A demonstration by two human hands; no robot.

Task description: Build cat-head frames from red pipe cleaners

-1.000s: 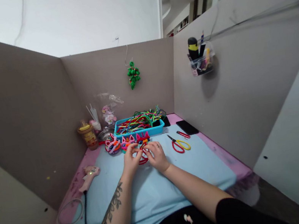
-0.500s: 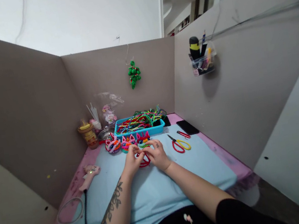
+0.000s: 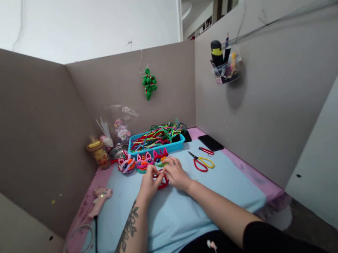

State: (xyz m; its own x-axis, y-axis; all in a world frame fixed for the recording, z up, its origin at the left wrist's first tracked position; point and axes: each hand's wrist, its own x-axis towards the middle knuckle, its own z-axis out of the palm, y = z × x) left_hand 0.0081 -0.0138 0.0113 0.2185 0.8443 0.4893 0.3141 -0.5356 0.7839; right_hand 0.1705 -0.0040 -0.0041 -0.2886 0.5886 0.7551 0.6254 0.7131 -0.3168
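Note:
My left hand (image 3: 149, 181) and my right hand (image 3: 176, 175) meet over the middle of the blue cloth, fingertips pinched close together. Between them is a red cord (image 3: 166, 182), bent in a loop that hangs below the fingers. The fingers partly cover it. Just beyond my hands sit three colourful woven animal heads: one with white and orange bands (image 3: 126, 165), a pink one (image 3: 144, 162) and a red-topped one (image 3: 160, 157). My right hand partly overlaps the last of these.
Behind the heads stands a blue tray (image 3: 175, 146) heaped with cords. Scissors (image 3: 202, 162), a red-handled tool (image 3: 206, 151) and a black phone (image 3: 210, 142) lie to the right. A pink glue gun (image 3: 100, 199) with its cable and a drink cup (image 3: 99, 154) are at left.
The view has shifted slightly. My right hand's fingers have curled down closer to the left hand's, and both hands still hold the red cord.

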